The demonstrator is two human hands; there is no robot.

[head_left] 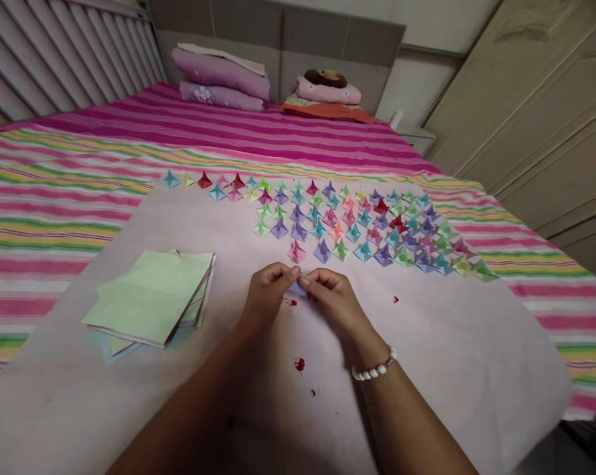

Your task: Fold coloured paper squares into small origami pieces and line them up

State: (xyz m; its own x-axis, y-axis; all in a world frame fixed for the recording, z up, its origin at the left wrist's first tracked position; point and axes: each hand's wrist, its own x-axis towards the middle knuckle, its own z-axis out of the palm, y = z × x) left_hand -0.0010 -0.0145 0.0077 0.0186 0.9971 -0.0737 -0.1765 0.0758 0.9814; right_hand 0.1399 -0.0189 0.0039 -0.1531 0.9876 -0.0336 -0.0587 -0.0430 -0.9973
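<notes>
Between my two hands is a small piece of purple folding paper (pixel 298 287), mostly hidden by the fingers. My left hand (pixel 270 287) pinches its left side with thumb and forefinger. On the opposite side my right hand (pixel 330 290) pinches it too, a white bead bracelet (pixel 374 371) round that wrist. Just beyond the fingertips stands a pink folded paper piece (pixel 296 252), the closest in several rows of small coloured origami pieces (pixel 354 232). Left of my hands lies a loose stack of paper sheets (pixel 149 297), pale green on top.
A large pale sheet (pixel 456 356) covers the near part of the bed, over a striped bedspread (pixel 45 218). Small red scraps (pixel 299 364) lie on it. Folded purple bedding (pixel 221 76) and a pink folded pile (pixel 327 90) rest by the headboard (pixel 327 39).
</notes>
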